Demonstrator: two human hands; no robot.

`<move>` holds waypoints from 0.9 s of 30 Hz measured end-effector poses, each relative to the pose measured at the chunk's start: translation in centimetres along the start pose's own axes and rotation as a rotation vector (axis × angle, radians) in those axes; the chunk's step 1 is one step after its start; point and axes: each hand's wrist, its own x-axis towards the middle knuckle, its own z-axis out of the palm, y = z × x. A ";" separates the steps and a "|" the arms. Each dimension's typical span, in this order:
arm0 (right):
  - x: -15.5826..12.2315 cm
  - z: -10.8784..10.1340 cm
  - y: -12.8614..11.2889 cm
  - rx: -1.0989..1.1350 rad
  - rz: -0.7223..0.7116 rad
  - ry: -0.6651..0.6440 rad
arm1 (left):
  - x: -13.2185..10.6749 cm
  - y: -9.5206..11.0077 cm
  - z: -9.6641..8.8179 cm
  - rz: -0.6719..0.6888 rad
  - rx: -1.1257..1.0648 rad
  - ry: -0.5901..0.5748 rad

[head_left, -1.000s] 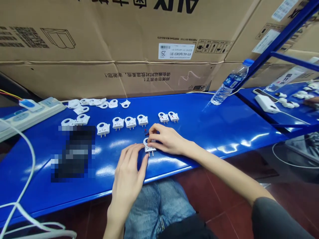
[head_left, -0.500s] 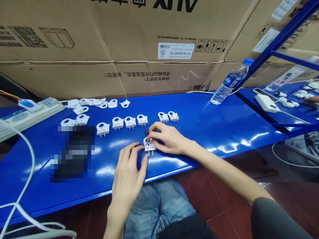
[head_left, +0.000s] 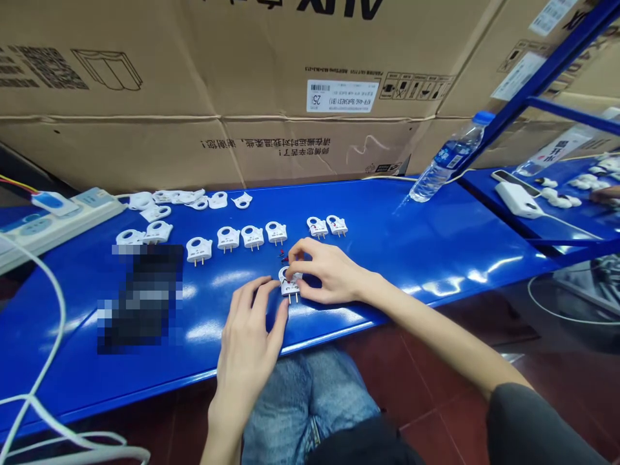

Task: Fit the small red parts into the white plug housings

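A small white two-pin plug half lies on the blue workbench just in front of me. My right hand curls over it, fingertips pinched at its top edge. My left hand rests on the bench with fingers stretched, the index tip touching the plug's left side near the pins. Tiny red and dark parts lie just behind the plug. A row of similar white plug halves stands further back.
Loose white plug shells lie at the back left beside a power strip. White cables hang at the left. A water bottle lies at the back right. Cardboard boxes wall the rear. A pixelated dark patch sits left.
My right hand's fingers have shifted slightly over the plug half, which has moved a little towards me. My left hand has stayed almost where it was.
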 end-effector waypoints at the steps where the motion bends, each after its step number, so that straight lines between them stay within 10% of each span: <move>1: 0.0 0.0 0.0 -0.001 0.002 -0.001 | 0.0 0.0 0.0 0.000 0.000 0.001; 27: -0.1 0.3 0.4 -0.016 -0.031 -0.009 | -0.1 0.0 0.0 -0.011 -0.014 -0.004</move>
